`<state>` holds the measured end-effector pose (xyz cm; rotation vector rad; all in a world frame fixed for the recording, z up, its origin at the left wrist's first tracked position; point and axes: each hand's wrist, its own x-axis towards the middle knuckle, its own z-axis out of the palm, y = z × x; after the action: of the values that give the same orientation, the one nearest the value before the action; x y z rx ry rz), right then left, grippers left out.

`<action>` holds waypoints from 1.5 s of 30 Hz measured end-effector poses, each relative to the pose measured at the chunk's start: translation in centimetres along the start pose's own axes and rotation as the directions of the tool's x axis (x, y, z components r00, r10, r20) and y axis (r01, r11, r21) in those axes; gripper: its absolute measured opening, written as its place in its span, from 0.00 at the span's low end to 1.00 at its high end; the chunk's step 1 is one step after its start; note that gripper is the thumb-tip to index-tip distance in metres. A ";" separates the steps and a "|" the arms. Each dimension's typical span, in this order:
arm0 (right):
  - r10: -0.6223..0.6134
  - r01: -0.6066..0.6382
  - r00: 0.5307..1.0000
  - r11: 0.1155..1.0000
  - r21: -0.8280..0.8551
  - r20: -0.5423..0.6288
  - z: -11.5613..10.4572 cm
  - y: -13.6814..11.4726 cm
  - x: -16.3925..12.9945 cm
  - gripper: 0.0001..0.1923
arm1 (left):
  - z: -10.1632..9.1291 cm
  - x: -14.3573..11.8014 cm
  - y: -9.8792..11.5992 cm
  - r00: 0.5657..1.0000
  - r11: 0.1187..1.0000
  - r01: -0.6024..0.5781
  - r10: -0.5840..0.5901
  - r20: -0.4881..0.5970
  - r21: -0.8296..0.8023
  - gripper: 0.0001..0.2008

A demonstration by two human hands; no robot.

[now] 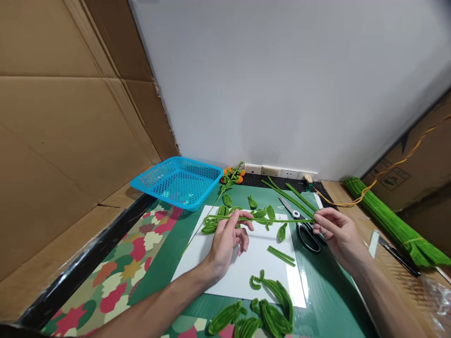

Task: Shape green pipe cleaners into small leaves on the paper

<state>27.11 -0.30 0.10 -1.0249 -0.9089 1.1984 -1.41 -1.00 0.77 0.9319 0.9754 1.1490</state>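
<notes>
A long green pipe cleaner is stretched level between my two hands, its left end bent back in a narrow loop. My left hand has it between thumb and index finger near that loop, the other fingers loosely curled. At the far right end, my right hand pinches it in the fingertips. Below lies a white sheet with two short cut green pieces and several leaf shapes, one a small leaf. Black-handled scissors rest partly behind my right hand.
A blue perforated basket stands at the back left, beside an orange-flowered stem. More green leaves lie at the near edge. Loose pipe cleaners lie behind the scissors. A bundle of green pipe cleaners and a yellow cord are right.
</notes>
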 end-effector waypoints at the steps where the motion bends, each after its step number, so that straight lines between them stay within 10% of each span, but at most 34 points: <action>1: 0.012 -0.012 1.000 1.000 0.029 -0.010 0.0 -0.2 0.0 0.16 | 0.0 0.0 -0.1 1.000 1.000 0.009 -0.009 -0.009 0.010 0.24; 12: -0.036 0.049 0.994 0.991 0.126 -0.098 -0.2 -0.1 0.2 0.16 | -0.4 0.7 -0.7 0.974 0.989 -0.128 0.140 -0.175 0.076 0.26; 25: -0.114 0.111 0.989 0.993 -0.042 -0.093 0.2 1.0 -0.1 0.20 | 0.2 -0.3 -0.3 0.973 0.956 -0.218 0.228 -0.031 0.198 0.29; 32: -0.218 0.222 0.975 0.927 -0.301 0.048 2.2 1.2 -1.5 0.14 | -0.1 -0.7 0.7 0.982 0.982 -0.165 0.172 0.078 -0.089 0.26; 45: -0.043 0.063 0.979 0.993 -0.095 0.200 4.4 2.7 -2.5 0.12 | -0.4 0.4 1.3 0.993 0.830 0.121 -0.102 0.065 -0.545 0.18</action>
<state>21.78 -2.02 -1.20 -0.9667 -1.1557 1.2348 -2.16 -0.35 1.85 0.4188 0.6048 1.2169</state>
